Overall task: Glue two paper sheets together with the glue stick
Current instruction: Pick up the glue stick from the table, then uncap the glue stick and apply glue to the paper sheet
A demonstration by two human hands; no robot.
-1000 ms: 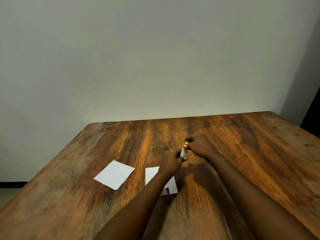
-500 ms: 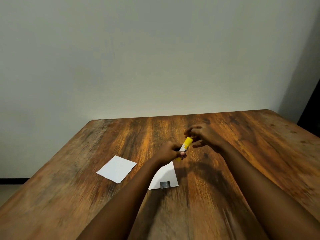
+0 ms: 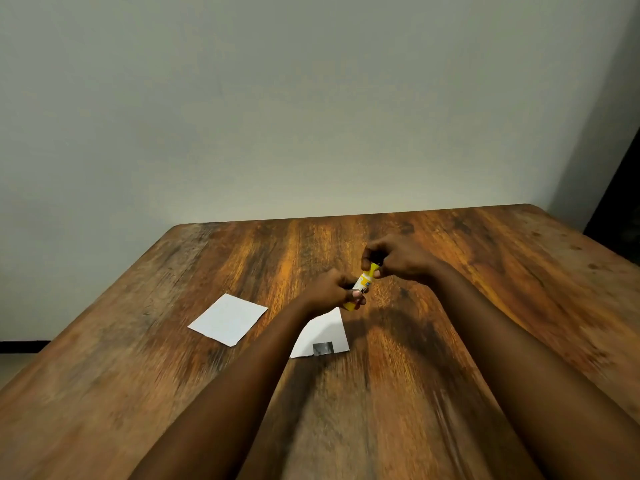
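Observation:
A yellow glue stick (image 3: 363,285) with a white label is held tilted above the wooden table (image 3: 519,306). My left hand (image 3: 333,289) grips its lower end. My right hand (image 3: 394,259) pinches its upper end, where the cap sits under my fingers. One white paper sheet (image 3: 228,319) lies flat to the left. A second white sheet (image 3: 323,336) with a small dark patch at its near edge lies under my left wrist, partly covered by my forearm.
The table's far edge meets a plain pale wall (image 3: 311,116). A dark opening (image 3: 620,209) shows at the far right. Bare wood spreads to the right of my arms and along the near left.
My right hand let go of the stick's top half a second ago and now pinches it again. The view has shifted a little and both hands sit slightly farther from me.

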